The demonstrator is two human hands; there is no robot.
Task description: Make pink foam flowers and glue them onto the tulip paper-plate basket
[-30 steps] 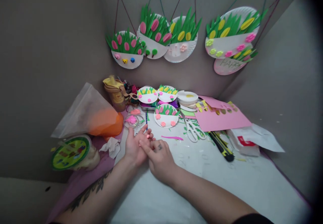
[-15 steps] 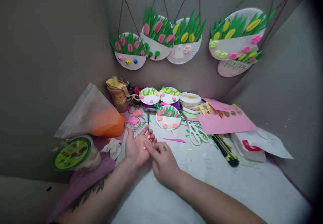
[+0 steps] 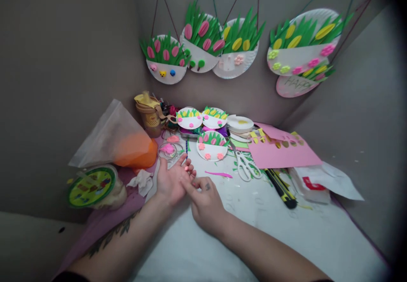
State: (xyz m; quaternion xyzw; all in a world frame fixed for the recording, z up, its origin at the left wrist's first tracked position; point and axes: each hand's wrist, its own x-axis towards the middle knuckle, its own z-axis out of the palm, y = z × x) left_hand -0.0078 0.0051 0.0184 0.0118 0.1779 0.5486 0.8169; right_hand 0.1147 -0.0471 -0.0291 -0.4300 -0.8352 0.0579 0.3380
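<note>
My left hand (image 3: pixel 174 181) lies palm up above the table, fingers loosely curled. It holds a small pink clay ball (image 3: pixel 186 168) at the fingers. From the right, my right hand (image 3: pixel 206 201) reaches in with its index fingertip against the left palm. Its other fingers are curled; whatever lies under that fingertip is hidden. Beyond the hands stands a small paper-plate basket (image 3: pixel 212 149) with pink tulips and clay flowers. Pink clay (image 3: pixel 167 148) sits by wire rings at the left, and a pink modelling tool (image 3: pixel 218 174) lies to the right.
White-handled scissors (image 3: pixel 246 167), a black and yellow cutter (image 3: pixel 281 191) and pink paper (image 3: pixel 282 150) lie at the right. A zip bag (image 3: pixel 106 133) with something orange and a lidded tub (image 3: pixel 95 186) stand left. Decorated plates (image 3: pixel 237 65) hang on the wall.
The pink ball that showed beside my right index fingertip is now out of sight, with the fingertip on that part of the palm. The view has shifted slightly; both hands stay together.
</note>
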